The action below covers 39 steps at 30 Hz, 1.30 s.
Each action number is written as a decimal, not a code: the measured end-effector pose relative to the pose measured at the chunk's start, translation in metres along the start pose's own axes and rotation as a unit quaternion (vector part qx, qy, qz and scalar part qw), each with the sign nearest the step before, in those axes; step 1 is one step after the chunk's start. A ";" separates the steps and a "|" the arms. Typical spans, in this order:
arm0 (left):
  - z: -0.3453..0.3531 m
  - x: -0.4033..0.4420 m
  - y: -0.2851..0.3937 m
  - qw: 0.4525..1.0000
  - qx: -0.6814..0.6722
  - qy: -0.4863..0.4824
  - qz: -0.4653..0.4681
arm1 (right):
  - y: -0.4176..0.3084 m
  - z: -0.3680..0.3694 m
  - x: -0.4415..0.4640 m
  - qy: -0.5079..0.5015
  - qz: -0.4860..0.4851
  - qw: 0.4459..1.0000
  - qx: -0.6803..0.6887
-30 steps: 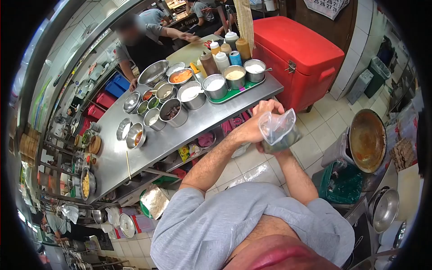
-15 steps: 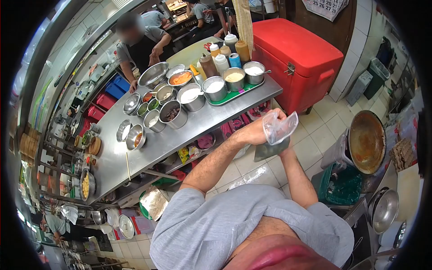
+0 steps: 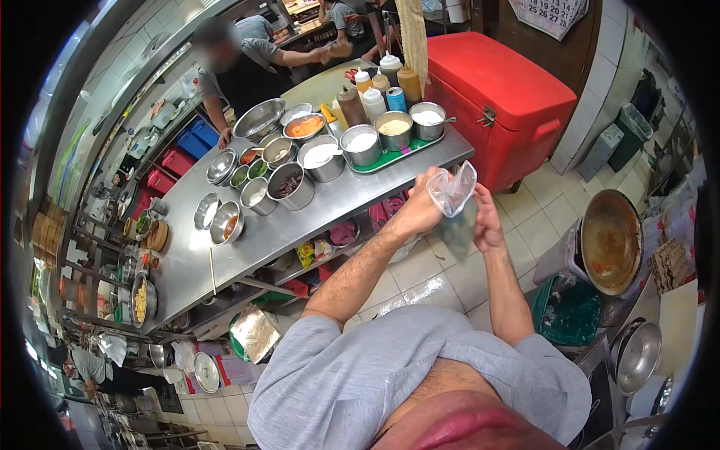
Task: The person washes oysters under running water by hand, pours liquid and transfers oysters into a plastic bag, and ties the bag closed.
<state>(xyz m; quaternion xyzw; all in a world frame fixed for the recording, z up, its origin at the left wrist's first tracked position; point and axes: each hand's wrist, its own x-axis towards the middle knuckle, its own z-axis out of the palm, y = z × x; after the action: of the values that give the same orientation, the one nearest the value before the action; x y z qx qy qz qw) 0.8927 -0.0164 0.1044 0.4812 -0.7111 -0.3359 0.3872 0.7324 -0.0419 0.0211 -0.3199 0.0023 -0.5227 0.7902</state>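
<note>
A clear plastic bag (image 3: pixel 456 196) with dark green contents at its bottom hangs between my hands, over the floor beside the steel table. My left hand (image 3: pixel 424 204) is closed on the bag's upper left edge, its fingers partly behind the plastic. On the bag's right side is my right hand (image 3: pixel 489 223), its fingers curved and apart, the fingertips near or against the plastic. The bag's mouth is bunched at the top.
The steel table (image 3: pixel 300 225) carries metal pots, bowls and a green tray (image 3: pixel 390 160) near squeeze bottles. Beyond it stands a co-worker (image 3: pixel 244 79). A red cooler (image 3: pixel 491 97) is at the table's right end. A large wok (image 3: pixel 611 241) and a green bin (image 3: pixel 562 311) are at right.
The bag has turned from a slanted position to hanging more upright. My right hand has come from beneath or behind it to its right side. The co-worker's raised arm has stretched out again.
</note>
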 end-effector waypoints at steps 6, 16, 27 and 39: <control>0.004 0.000 -0.021 0.966 0.255 0.023 -0.024 | 0.007 -0.007 -0.020 0.045 0.006 0.886 -0.461; 0.023 -0.009 -0.059 0.993 0.091 -0.061 0.042 | -0.001 0.019 -0.018 0.129 0.232 0.960 -0.087; 0.036 -0.017 -0.036 0.993 0.092 -0.072 -0.027 | 0.015 0.004 -0.030 0.173 0.325 0.929 -0.031; 0.067 -0.029 -0.069 0.995 0.010 -0.074 0.070 | 0.046 -0.034 -0.033 0.350 0.221 0.885 0.215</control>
<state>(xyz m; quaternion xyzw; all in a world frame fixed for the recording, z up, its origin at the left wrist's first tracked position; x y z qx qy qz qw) 0.8700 -0.0036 0.0074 0.4081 -0.7731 -0.3357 0.3508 0.7440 -0.0200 -0.0407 0.0702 0.2366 -0.4003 0.8825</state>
